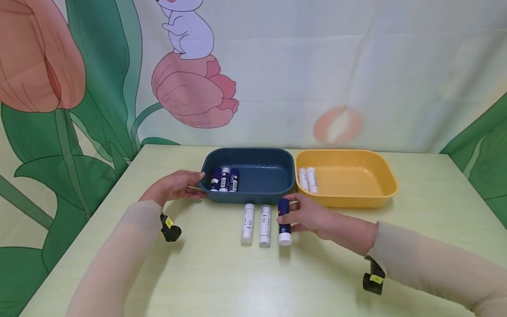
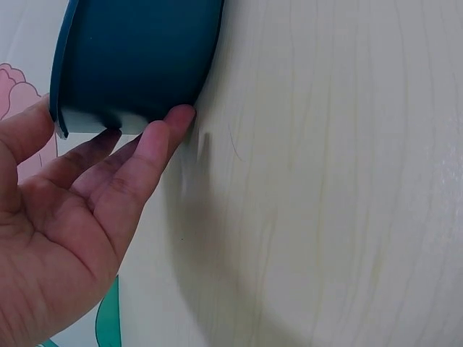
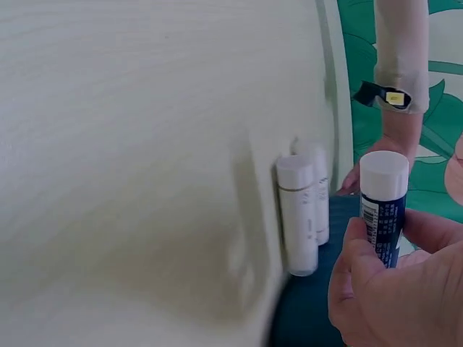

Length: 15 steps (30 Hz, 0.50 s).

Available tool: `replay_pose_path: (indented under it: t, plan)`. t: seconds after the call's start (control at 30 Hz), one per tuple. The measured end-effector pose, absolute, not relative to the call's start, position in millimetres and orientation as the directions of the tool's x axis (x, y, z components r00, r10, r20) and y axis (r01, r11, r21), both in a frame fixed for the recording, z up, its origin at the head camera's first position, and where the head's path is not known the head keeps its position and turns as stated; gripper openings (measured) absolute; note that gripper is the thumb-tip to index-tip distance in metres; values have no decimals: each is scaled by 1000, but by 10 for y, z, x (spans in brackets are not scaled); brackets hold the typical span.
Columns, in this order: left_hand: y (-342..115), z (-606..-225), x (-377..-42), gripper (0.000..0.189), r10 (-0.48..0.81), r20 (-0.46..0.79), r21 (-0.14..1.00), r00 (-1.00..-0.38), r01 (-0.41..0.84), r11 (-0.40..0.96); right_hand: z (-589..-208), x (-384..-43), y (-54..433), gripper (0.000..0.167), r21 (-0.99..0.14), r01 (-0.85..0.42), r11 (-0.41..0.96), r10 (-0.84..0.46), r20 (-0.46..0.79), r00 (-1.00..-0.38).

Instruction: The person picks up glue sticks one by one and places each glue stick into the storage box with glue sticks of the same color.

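My right hand (image 1: 310,215) pinches a dark blue glue stick (image 1: 284,207) with a white end between thumb and fingers, in front of the blue tray (image 1: 257,197). In the right wrist view this glue stick (image 3: 383,210) stands roughly upright in the fingers. My left hand (image 1: 178,185) holds the tray's left end, thumb at the rim and fingers against the outer wall, as the left wrist view also shows. Left of the held stick, two white glue sticks (image 1: 247,224) lie side by side on the table. Several blue glue sticks (image 1: 224,179) lie in the tray's left part.
A yellow tray (image 1: 352,201) stands against the blue tray's right end, with two white glue sticks (image 1: 312,179) at its left side. Behind the table (image 1: 222,281) hangs a printed curtain (image 1: 297,88) with flowers and a white animal.
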<state>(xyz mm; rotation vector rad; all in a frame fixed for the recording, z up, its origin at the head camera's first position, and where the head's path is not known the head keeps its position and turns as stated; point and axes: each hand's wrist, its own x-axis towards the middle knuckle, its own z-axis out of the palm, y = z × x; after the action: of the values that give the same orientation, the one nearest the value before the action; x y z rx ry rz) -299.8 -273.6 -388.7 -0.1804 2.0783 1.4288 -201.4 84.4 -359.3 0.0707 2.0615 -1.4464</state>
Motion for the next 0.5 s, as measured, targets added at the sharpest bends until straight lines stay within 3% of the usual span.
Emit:
replay_pose_path:
  t: [0.23,0.5]
  plan:
    - [-2752,-3886,-2997,64,223,-546,804,-807,-432,408,-3319,-2051,938,68,-856,308,415,-342,-460,-819]
    - [-2765,-3893,-3011,64,229,-547,805,-805,-431,407,-2874,-2202,1014,73,-841,278,464,-395,-477,-785]
